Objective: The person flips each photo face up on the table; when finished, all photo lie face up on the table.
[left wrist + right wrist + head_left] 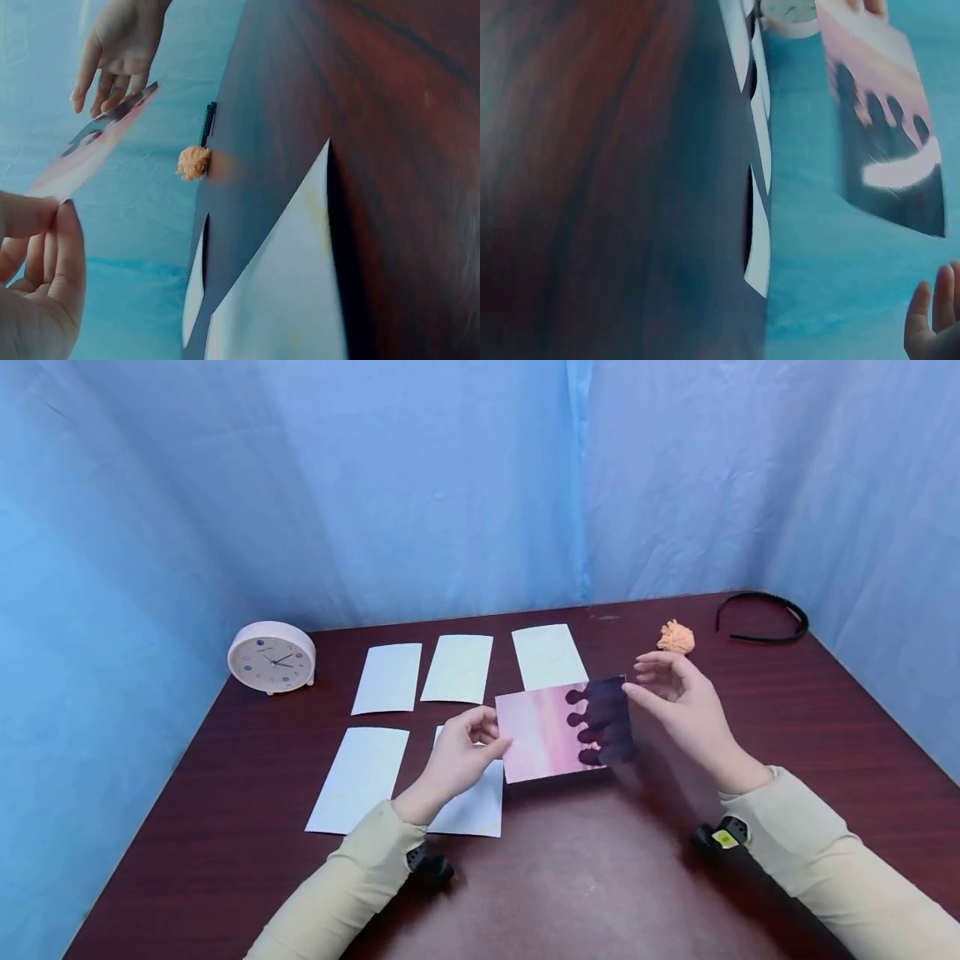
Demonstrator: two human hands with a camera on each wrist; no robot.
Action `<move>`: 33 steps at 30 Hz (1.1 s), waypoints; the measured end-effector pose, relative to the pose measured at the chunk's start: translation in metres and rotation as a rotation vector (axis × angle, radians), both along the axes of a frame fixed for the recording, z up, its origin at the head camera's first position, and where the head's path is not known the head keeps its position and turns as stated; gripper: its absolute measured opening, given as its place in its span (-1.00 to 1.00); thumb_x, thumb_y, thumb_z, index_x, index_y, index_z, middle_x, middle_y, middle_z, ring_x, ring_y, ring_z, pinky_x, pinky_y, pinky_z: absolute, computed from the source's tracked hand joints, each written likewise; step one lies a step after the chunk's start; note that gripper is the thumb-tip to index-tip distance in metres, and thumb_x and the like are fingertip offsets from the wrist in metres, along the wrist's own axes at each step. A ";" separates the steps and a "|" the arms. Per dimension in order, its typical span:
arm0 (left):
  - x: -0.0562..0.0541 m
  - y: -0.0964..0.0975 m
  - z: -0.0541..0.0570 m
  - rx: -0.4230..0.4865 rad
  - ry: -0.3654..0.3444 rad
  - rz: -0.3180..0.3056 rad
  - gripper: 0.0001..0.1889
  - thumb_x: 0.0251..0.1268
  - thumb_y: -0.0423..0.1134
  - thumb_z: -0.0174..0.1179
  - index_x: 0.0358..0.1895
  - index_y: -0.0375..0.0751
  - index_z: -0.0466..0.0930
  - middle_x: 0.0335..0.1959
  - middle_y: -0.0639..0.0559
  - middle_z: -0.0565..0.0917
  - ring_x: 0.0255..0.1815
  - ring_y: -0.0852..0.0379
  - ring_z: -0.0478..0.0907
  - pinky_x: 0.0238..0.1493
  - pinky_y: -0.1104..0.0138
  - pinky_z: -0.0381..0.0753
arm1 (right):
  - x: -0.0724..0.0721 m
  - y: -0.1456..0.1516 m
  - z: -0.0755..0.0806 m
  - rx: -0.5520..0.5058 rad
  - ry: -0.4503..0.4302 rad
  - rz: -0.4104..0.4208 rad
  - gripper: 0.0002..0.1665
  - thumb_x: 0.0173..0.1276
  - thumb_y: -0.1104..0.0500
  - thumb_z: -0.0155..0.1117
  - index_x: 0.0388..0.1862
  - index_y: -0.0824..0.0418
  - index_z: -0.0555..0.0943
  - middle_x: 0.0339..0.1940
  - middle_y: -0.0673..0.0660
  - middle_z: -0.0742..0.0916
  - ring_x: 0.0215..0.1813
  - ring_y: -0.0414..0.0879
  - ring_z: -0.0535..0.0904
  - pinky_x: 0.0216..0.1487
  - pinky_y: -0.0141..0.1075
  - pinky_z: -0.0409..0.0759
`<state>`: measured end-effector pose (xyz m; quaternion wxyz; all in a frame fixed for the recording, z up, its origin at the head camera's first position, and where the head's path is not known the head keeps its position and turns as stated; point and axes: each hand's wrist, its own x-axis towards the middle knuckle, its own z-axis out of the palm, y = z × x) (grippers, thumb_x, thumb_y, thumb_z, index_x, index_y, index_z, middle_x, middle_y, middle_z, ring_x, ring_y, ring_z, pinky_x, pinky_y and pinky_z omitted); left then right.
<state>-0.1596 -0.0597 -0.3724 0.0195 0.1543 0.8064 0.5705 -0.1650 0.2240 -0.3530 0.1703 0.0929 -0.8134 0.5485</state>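
Observation:
A glossy photo print (547, 731) with dark silhouettes of people against a pink sky is held up over the table, turned sideways. My left hand (462, 758) pinches its left edge between thumb and fingers, as the left wrist view (49, 255) also shows. By the photo's upper right corner is my right hand (686, 714), fingers loosely bent; in the right wrist view a gap separates these fingers (945, 300) from the print (892, 142). White cards lie face down beyond and left of the photo, one card (468, 802) partly behind my left hand.
Several white cards sit in two rows, among them a back-row card (457, 668) and a front-left card (358, 781). A round white clock (272, 658) stands at the far left. An orange fluffy ball (676, 637) and a black headband (780, 602) lie far right, before blue curtains (420, 493).

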 end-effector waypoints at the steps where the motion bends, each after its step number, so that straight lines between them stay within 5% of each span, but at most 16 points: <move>1: 0.001 -0.002 0.003 -0.042 0.016 -0.015 -0.82 0.14 -0.47 0.25 -0.17 -0.39 0.57 -0.41 -0.10 0.59 -0.40 0.15 0.58 -0.42 0.46 0.49 | 0.000 0.001 0.001 0.070 0.010 0.021 -0.63 0.22 0.30 0.33 0.01 0.16 0.52 -0.15 -0.12 0.61 -0.14 -0.42 0.53 -0.10 -0.66 0.47; 6: 0.001 -0.009 0.013 -0.188 0.069 -0.094 -0.78 0.14 -0.45 0.27 -0.13 -0.36 0.58 -0.39 -0.10 0.62 -0.35 0.11 0.58 -0.36 0.44 0.55 | -0.001 0.003 0.006 0.396 0.073 0.124 -0.54 0.15 0.25 0.41 0.05 0.24 0.54 -0.15 0.12 0.68 -0.13 -0.31 0.54 -0.08 -0.58 0.45; 12: -0.001 -0.012 0.019 -0.254 0.087 -0.164 -0.81 0.15 -0.47 0.26 -0.15 -0.37 0.59 -0.41 -0.06 0.61 -0.36 0.15 0.54 -0.33 0.44 0.58 | 0.001 -0.002 0.012 0.583 0.111 0.302 -0.52 0.11 0.28 0.44 0.04 0.23 0.57 -0.19 0.06 0.70 -0.14 -0.13 0.60 -0.07 -0.26 0.57; 20: -0.002 -0.014 0.024 -0.316 0.114 -0.210 -0.81 0.16 -0.43 0.27 -0.14 -0.33 0.61 -0.44 0.00 0.57 -0.37 0.20 0.51 -0.33 0.42 0.56 | 0.005 -0.008 0.016 0.655 0.075 0.436 -0.63 0.09 0.38 0.40 -0.08 0.22 0.62 -0.25 -0.01 0.73 -0.20 -0.15 0.66 -0.13 -0.20 0.64; 33: -0.008 -0.013 0.024 -0.286 0.126 -0.190 -0.85 0.19 -0.41 0.25 -0.16 -0.28 0.63 -0.39 0.00 0.61 -0.32 0.18 0.55 -0.29 0.42 0.56 | 0.007 -0.010 0.015 0.658 0.104 0.450 -0.71 0.05 0.48 0.37 -0.24 0.24 0.65 -0.37 0.00 0.73 -0.33 -0.19 0.63 -0.30 -0.30 0.62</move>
